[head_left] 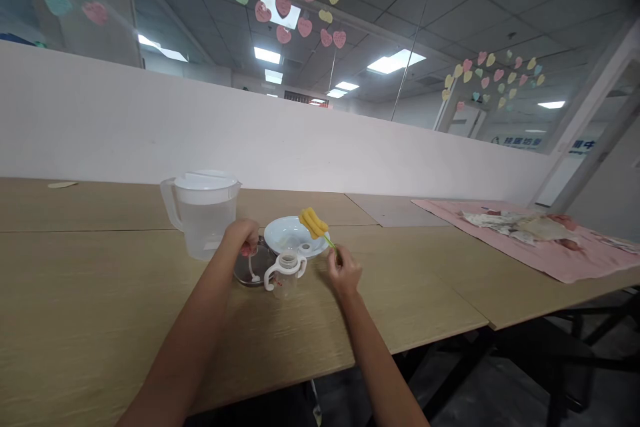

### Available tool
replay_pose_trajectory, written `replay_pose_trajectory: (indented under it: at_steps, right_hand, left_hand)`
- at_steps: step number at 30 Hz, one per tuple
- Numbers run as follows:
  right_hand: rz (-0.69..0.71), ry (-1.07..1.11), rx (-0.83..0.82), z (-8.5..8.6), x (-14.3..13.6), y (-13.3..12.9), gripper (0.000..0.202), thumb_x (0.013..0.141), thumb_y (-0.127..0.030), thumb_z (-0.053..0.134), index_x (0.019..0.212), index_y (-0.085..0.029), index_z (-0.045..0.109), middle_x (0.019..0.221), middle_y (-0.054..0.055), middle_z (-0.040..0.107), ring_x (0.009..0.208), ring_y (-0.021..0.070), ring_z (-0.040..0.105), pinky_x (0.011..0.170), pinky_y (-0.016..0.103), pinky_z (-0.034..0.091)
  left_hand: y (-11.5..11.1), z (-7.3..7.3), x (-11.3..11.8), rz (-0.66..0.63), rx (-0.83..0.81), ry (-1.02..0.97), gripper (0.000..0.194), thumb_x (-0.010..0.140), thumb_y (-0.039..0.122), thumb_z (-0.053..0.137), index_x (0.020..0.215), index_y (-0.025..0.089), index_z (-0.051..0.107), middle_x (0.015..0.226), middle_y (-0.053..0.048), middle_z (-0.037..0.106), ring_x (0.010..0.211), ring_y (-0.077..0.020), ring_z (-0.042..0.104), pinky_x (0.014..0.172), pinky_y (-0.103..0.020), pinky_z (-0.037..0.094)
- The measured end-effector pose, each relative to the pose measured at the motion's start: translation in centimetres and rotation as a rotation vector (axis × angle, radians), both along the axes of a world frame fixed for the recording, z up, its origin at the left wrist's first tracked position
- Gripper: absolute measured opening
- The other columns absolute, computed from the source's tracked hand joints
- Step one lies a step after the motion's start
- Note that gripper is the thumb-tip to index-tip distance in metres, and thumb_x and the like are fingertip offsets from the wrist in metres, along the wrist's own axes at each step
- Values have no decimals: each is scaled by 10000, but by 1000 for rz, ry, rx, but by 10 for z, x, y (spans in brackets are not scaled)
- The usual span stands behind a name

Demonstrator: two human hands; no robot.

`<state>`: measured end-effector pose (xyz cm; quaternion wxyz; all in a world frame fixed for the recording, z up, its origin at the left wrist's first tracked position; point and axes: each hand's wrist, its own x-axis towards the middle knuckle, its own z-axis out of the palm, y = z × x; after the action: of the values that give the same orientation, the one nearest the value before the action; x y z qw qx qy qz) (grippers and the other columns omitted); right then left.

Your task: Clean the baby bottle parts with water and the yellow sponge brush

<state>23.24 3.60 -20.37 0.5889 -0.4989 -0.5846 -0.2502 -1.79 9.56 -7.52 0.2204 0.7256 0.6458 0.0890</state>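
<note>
My right hand is closed round the green handle of a sponge brush. Its yellow sponge head is raised over the right side of a white bowl. Pinched in my left hand is a thin whitish straw with a thicker lower end, hanging above a round dark metal tray. Between my hands stands a clear baby bottle, uncapped, with a white two-handled ring around its neck. A small whitish part lies in the bowl.
A lidded translucent pitcher stands behind my left hand. Crumpled cloths lie on a pink sheet at the right. A low white wall runs along the back of the wooden table. A flat pale piece lies far left.
</note>
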Motion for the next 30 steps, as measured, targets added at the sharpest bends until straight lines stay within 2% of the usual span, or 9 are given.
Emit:
replay_pose_trajectory:
  at_steps: [3, 6, 9, 13, 16, 19, 22, 27, 30]
  right_hand:
    - [7, -3, -6, 1, 0, 0, 321, 878, -339, 407, 823, -126, 641, 565, 17, 565, 481, 98, 482, 492, 205, 351]
    - [-2, 2, -16, 1, 0, 0, 318, 878, -339, 409, 823, -129, 642, 552, 10, 554, 471, 95, 477, 486, 203, 349]
    - [-20, 9, -15, 0, 0, 1, 328, 881, -346, 406, 830, -128, 646, 545, 8, 554, 465, 96, 478, 480, 203, 344]
    - [-29, 19, -35, -2, 0, 2, 349, 886, -358, 393, 847, -126, 650, 575, 25, 578, 486, 103, 496, 490, 205, 350]
    - [-40, 27, -50, -3, 0, 3, 358, 888, -362, 384, 851, -126, 651, 591, 31, 586, 501, 108, 503, 498, 207, 349]
    - [-40, 25, -61, -4, 0, 3, 365, 892, -369, 380, 840, -129, 651, 586, 25, 585, 493, 106, 498, 496, 208, 344]
    - [-35, 25, -62, -3, 0, 3, 375, 896, -375, 376, 828, -128, 650, 590, 30, 590, 499, 110, 501, 497, 211, 343]
    - [-32, 12, -66, -4, 1, 4, 359, 892, -366, 380, 843, -131, 646, 588, 24, 583, 492, 106, 491, 494, 210, 341]
    - [-33, 11, -68, -6, 2, 5, 354, 889, -367, 384, 841, -134, 646, 589, 22, 582, 492, 105, 491, 493, 209, 336]
  left_hand:
    - [-1, 0, 2, 7, -109, 119, 181, 432, 170, 771, 413, 165, 591, 366, -78, 538, 584, -281, 605, 624, -379, 472]
    - [0, 2, 6, 6, -124, 186, 174, 474, 174, 748, 412, 161, 585, 394, -88, 560, 604, -278, 614, 628, -362, 472]
    - [3, 3, 19, 2, -39, 215, 123, 536, 212, 719, 476, 160, 625, 468, -104, 606, 657, -274, 628, 656, -350, 473]
    - [7, 2, 35, 11, 123, 243, 61, 558, 184, 696, 601, 142, 684, 649, -171, 669, 833, -318, 632, 747, -377, 459]
    - [8, 3, 36, 11, 192, 233, 112, 588, 185, 671, 683, 137, 704, 759, -199, 683, 904, -331, 616, 771, -375, 450]
    - [7, 8, 34, -31, 211, 192, 160, 629, 199, 632, 745, 119, 708, 833, -212, 684, 878, -316, 617, 760, -362, 447]
    - [4, 10, 38, -129, 174, 108, 212, 661, 244, 606, 806, 128, 708, 840, -168, 694, 768, -247, 625, 703, -302, 450]
    - [0, -1, 54, -257, 71, -23, 376, 572, 301, 667, 935, 202, 689, 631, -27, 668, 529, -143, 554, 556, -214, 418]
    - [2, -8, 56, -268, 96, -45, 337, 498, 243, 700, 834, 216, 682, 593, 11, 635, 515, -128, 522, 559, -210, 409]
